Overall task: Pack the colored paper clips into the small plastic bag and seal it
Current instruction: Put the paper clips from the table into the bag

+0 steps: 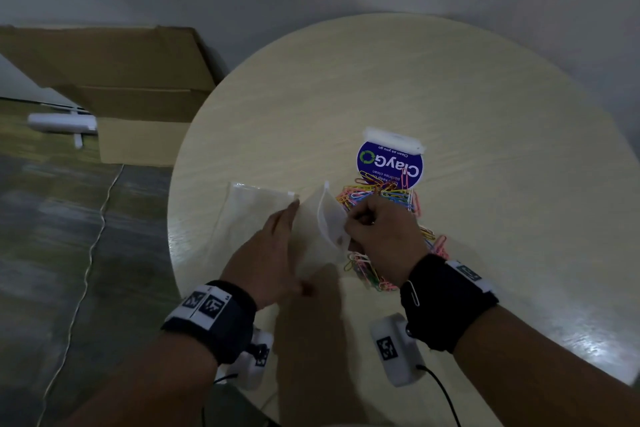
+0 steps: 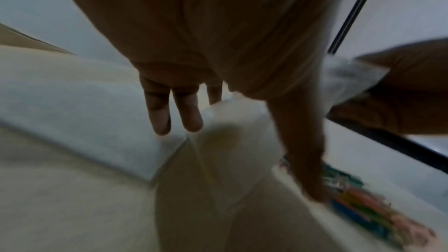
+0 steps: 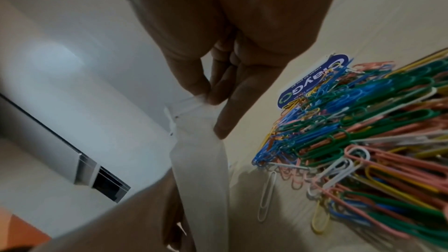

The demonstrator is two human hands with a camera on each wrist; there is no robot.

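Cardboard box (image 1: pixel 138 87): I see it on the floor well left of my left grip, beyond the desk edge, with a white tube-shaped object (image 1: pixel 62 123) lying beside it.
Flat plastic bags (image 1: pixel 249 215): a clear stack lies on the desk directly under and just left of my left grip.
Left hand (image 1: pixel 266 253): my left grip is flat, fingers straight and together, pressing down on the stack; the left wrist view shows the fingers (image 2: pixel 186 114) extended over the plastic, though that picture is blurred.
Small plastic bag (image 1: pixel 330 218): it stands lifted between my two grips, its mouth edge raised toward the right one; I see no clips inside it.
Right hand (image 1: pixel 381 236): my right grip is closed on the small bag, thumb and fingertips (image 3: pixel 215 95) pinching its top strip in the right wrist view, the index finger stretched down along the bag's edge.
Colored paper clips (image 1: pixel 388 198): a loose heap of blue, green, pink, yellow and white clips lies on the desk just right of and partly beneath my right grip, not in the bag; one white clip (image 3: pixel 266 194) lies apart at the heap's near edge.
Blue ClayGo pack (image 1: pixel 389 161): it lies on the desk just beyond my right grip, its near edge touching the clip heap.
Desk (image 1: pixel 485 107): round, pale wood-grain top carrying everything named except the box and the tube.
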